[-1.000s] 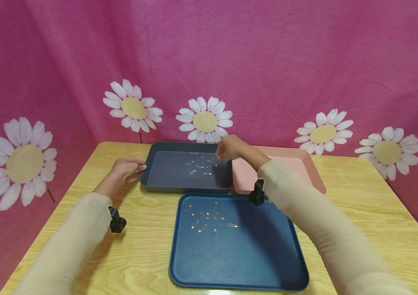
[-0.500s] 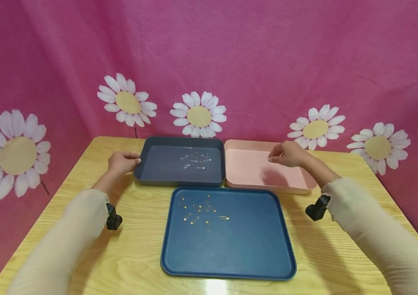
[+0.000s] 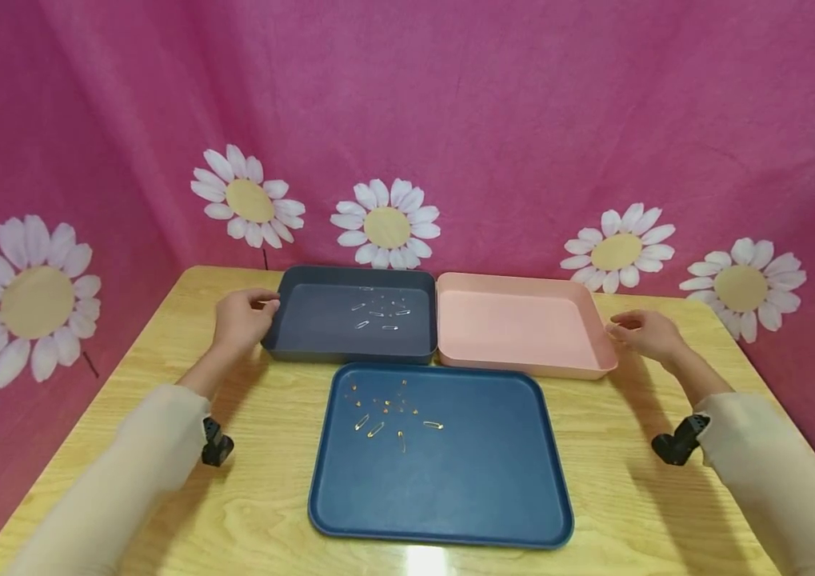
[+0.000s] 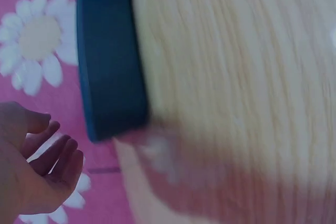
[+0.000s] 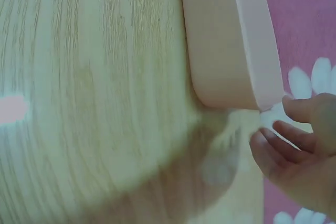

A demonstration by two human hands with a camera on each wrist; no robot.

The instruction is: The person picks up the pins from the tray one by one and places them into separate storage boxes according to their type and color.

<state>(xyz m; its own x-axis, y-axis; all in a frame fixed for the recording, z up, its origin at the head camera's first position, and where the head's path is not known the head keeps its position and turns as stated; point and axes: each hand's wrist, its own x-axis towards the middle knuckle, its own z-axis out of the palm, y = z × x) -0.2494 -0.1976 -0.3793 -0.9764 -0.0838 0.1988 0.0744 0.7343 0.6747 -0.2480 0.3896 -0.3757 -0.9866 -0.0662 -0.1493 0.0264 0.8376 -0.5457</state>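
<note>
1. Spillage seems the main risk: a hard bump to the dark grey rectangular tray (image 3: 313,324) could scatter the silver metal safety pins (image 3: 361,325) inside it.
2. Uneven pushing could skew the pale pink rectangular tray (image 3: 522,324) into the navy blue rectangular tray (image 3: 479,488) of gold metal safety pins (image 3: 376,430) in front.
3. Left hand (image 3: 240,320): fingers (image 4: 71,170) loosely bent, slightly apart, holding nothing, just beside the dark grey tray's left end.
4. Right hand (image 3: 650,336): thumb and fingers apart, holding nothing, just outside the pink tray's right end.
5. Contact is hard to confirm; both trays stand side by side on the pale wooden table (image 3: 263,496), between the hands.
</note>
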